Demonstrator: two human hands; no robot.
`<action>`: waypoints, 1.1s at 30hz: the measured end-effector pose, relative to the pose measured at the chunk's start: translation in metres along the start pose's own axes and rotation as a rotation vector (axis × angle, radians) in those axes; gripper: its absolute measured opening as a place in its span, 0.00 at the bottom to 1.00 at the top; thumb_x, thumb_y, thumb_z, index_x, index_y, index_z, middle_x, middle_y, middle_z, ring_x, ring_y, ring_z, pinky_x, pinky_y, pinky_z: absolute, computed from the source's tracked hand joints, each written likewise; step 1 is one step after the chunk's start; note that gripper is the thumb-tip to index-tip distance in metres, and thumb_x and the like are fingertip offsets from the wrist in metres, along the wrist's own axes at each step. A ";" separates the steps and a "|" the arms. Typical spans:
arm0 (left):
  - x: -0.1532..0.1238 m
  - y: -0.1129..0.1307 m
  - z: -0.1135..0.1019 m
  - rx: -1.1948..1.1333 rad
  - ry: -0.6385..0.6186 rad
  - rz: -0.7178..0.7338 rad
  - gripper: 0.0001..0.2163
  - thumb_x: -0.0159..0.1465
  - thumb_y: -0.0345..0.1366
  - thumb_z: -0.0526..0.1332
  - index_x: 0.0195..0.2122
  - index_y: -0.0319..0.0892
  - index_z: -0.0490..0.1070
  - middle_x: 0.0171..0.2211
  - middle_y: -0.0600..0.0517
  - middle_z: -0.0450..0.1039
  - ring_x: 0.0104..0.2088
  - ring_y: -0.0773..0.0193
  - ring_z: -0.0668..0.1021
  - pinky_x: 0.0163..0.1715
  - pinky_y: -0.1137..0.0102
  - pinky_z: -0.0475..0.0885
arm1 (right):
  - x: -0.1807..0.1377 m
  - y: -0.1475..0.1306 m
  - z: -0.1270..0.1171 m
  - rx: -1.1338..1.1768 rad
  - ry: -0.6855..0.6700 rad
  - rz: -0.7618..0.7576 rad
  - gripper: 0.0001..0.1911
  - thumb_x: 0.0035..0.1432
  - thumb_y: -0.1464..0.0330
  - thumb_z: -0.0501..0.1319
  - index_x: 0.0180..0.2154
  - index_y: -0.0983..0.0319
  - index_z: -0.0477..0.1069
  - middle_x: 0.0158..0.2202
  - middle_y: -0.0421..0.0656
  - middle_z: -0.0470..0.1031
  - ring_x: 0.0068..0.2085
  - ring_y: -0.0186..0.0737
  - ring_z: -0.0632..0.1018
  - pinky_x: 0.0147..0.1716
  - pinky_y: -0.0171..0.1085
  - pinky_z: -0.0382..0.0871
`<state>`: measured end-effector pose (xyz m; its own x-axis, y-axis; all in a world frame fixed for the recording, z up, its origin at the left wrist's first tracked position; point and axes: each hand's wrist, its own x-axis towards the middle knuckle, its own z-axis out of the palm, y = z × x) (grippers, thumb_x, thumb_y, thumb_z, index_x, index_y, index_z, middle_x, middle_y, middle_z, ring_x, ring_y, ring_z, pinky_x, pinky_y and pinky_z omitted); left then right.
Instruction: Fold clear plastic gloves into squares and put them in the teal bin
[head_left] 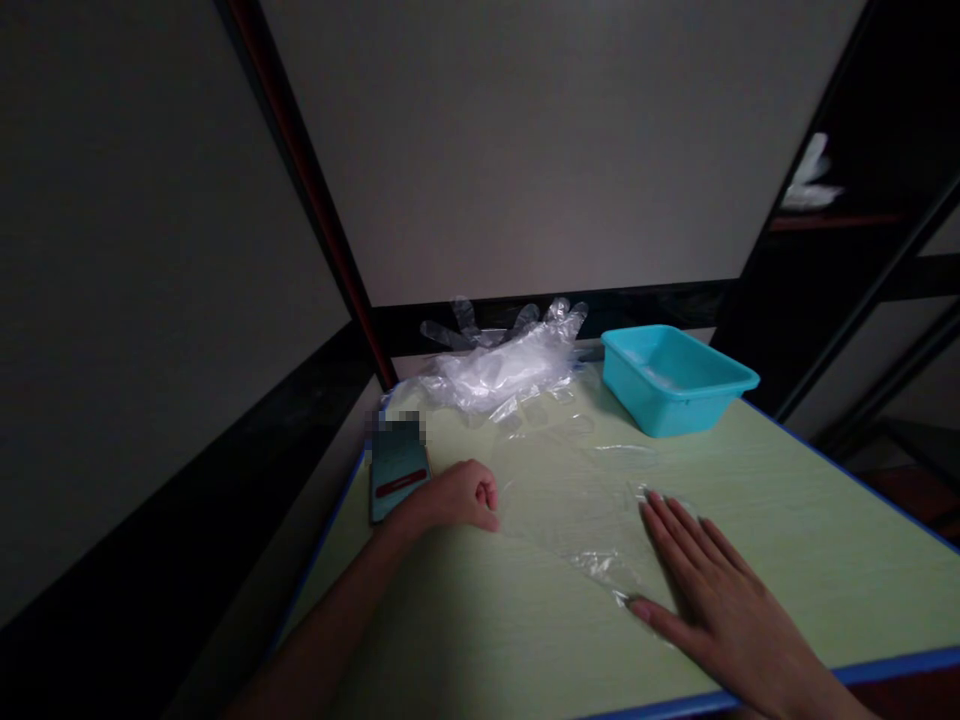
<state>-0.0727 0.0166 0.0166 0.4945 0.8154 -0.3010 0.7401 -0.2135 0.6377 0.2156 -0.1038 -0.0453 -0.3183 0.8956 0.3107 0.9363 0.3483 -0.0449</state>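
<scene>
A clear, thin plastic glove (592,510) lies spread on the pale green table, its outline hard to follow. My left hand (461,495) is closed at the left side of the plastic, fingers curled and thumb near the film's edge. What exactly lies between those fingers is partly hidden. Flat on the right end of the plastic rests my right hand (712,590), its thumb spread apart from the other fingers. Farther back, a heap of clear disposable gloves (502,370) is piled up, with several glove fingers sticking upward.
A turquoise plastic basin (675,385) stands at the back right of the table (480,640). Left of my left hand lies a phone (397,470). Wall panels (555,150) rise behind and to the left. White items (814,180) sit on a dark shelf at right.
</scene>
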 end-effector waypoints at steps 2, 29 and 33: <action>0.000 0.000 0.001 0.025 0.003 -0.005 0.06 0.40 0.33 0.63 0.20 0.38 0.69 0.16 0.59 0.62 0.19 0.71 0.65 0.17 0.77 0.55 | 0.000 0.000 0.000 -0.010 -0.006 -0.003 0.43 0.51 0.48 0.50 0.60 0.61 0.37 0.61 0.47 0.45 0.59 0.52 0.52 0.54 0.51 0.50; -0.028 0.001 0.058 0.018 0.627 -0.106 0.10 0.47 0.30 0.61 0.31 0.40 0.63 0.32 0.53 0.62 0.36 0.63 0.68 0.38 0.69 0.64 | 0.000 0.001 0.004 -0.024 0.036 -0.021 0.43 0.51 0.48 0.49 0.60 0.61 0.33 0.60 0.47 0.45 0.58 0.52 0.55 0.53 0.53 0.52; -0.026 0.006 0.060 0.071 0.636 -0.111 0.06 0.48 0.30 0.61 0.26 0.40 0.63 0.31 0.52 0.62 0.37 0.61 0.68 0.40 0.67 0.63 | 0.000 0.001 0.004 -0.006 0.050 -0.019 0.42 0.51 0.48 0.49 0.60 0.60 0.34 0.60 0.46 0.46 0.57 0.52 0.55 0.53 0.53 0.52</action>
<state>-0.0539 -0.0382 -0.0140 0.0629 0.9895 0.1299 0.8103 -0.1266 0.5721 0.2156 -0.1026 -0.0496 -0.3282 0.8737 0.3590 0.9311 0.3632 -0.0328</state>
